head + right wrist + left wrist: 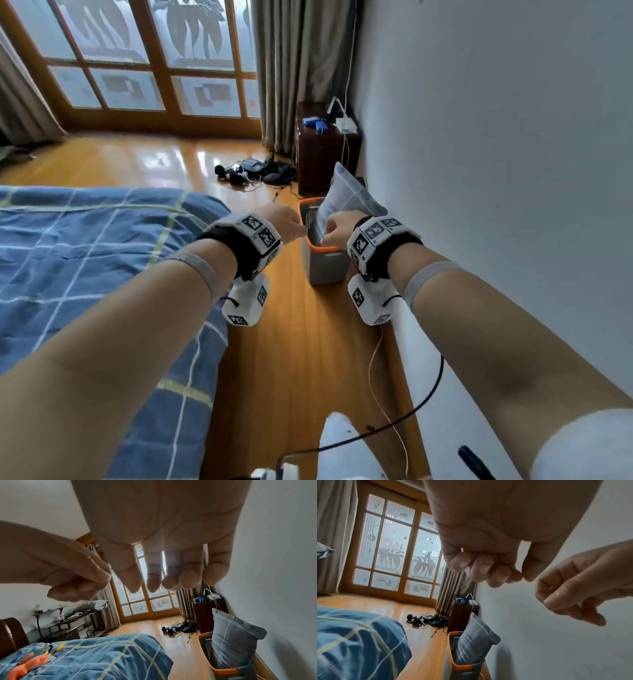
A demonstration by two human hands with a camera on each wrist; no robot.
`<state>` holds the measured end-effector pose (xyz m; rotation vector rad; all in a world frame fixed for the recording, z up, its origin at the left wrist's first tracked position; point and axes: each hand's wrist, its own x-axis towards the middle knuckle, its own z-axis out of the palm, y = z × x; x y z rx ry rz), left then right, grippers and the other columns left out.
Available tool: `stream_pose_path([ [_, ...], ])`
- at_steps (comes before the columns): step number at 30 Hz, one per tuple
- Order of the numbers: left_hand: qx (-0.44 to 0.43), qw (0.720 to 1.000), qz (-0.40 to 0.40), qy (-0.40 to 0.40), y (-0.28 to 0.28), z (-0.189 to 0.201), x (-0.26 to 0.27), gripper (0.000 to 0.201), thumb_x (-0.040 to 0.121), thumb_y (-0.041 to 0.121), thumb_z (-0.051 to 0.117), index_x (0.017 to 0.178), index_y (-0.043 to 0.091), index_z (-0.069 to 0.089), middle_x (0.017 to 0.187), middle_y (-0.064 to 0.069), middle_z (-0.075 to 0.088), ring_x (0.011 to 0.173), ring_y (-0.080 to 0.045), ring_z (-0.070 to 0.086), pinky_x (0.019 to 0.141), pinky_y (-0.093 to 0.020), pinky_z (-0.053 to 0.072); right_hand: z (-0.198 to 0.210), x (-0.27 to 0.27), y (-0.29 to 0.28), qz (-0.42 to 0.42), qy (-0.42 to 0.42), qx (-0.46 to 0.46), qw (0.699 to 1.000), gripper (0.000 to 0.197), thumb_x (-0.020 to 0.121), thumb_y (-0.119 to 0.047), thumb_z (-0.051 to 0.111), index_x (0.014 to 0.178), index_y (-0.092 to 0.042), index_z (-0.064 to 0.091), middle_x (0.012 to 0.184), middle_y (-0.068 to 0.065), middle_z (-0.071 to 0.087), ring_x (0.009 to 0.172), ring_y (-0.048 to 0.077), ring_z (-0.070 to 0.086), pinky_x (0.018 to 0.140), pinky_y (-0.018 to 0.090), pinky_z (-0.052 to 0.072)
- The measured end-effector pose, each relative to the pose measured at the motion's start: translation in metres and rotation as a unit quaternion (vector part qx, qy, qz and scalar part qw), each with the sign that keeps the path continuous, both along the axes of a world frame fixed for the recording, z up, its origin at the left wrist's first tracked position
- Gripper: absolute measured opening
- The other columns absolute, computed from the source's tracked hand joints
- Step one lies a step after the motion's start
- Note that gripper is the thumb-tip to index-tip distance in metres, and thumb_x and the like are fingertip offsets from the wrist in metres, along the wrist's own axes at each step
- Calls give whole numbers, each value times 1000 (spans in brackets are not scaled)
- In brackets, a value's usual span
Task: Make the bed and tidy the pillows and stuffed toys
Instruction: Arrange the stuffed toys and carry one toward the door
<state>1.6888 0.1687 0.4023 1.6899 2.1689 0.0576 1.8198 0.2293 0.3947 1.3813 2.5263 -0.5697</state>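
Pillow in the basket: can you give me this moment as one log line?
pillow: upright in orange-rimmed basket | left hand: curled, empty | right hand: relaxed, empty | both above pillow

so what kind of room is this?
Most likely a home bedroom. A bed with a blue plaid quilt fills the left side, stuffed toys lie on it near a dark wooden headboard, and a pillow stands in an orange-rimmed basket by the wall.
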Motion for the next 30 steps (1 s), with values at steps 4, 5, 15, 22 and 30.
stream_pose_path([
  [4, -10, 997, -49, 56, 104, -16, -38, 27, 92, 30, 43, 77, 12, 55, 64, -1, 44, 69, -20, 46, 51, -24, 29, -19, -41, 105, 8, -25, -13, 1000, 29, 87, -29, 54, 107, -9, 59, 102, 9, 58, 94, 23, 55, 76, 29, 41],
  [5, -12, 996, -60, 70, 132, -20, -48, 28, 93, 30, 43, 78, 11, 56, 67, -2, 47, 72, -21, 47, 50, -23, 29, -23, -53, 134, 13, -30, -11, 999, 25, 87, -29, 54, 102, -9, 60, 100, 10, 58, 93, 23, 55, 76, 29, 41],
  [15, 5, 998, -8, 57, 397, 10, -204, 34, 91, 32, 44, 66, 11, 52, 69, -5, 52, 73, -22, 49, 59, -28, 33, 18, -213, 415, 39, 26, -2, 999, 33, 87, -28, 57, 111, -6, 61, 116, 14, 63, 108, 27, 58, 82, 31, 47],
  [22, -26, 997, 69, 35, 521, -21, -356, 28, 91, 30, 46, 77, 9, 58, 70, -6, 49, 74, -23, 47, 51, -26, 26, -2, -370, 554, 102, 51, 2, 993, 28, 85, -26, 57, 100, -3, 63, 94, 11, 60, 84, 20, 51, 71, 26, 38],
  [30, -6, 991, 127, -31, 680, -8, -546, 38, 90, 31, 48, 57, 14, 46, 59, -1, 44, 59, -18, 41, 49, -25, 26, 12, -563, 711, 123, 57, 21, 990, 19, 86, -26, 58, 99, -14, 63, 92, 3, 54, 88, 18, 49, 73, 25, 38],
])
